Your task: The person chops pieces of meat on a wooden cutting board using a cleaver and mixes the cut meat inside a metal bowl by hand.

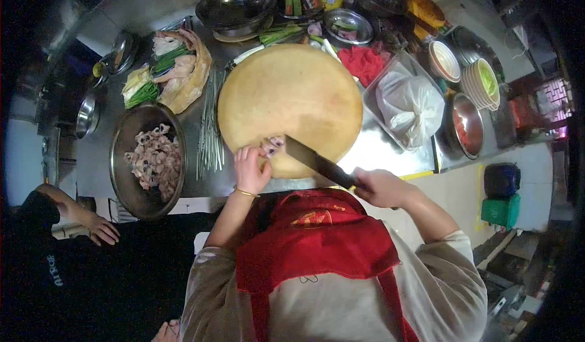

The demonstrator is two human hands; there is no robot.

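Two bare hands work at the near edge of a round chopping block: the right hand wraps the handle of a cleaver; the left hand, fingers bunched, holds a small piece of meat by the blade's tip. Clean cutting probably calls for tucked fingertips and a controlled stroke. Near the left end of the steel table stands a metal bowl of meat pieces. The left fingertips and the blade's edge are hard to make out.

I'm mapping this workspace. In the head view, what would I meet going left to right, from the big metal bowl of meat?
Big metal bowl, thin sticks, wearer's left hand, small meat piece, knife, wearer's right hand, red-filled steel bowl.
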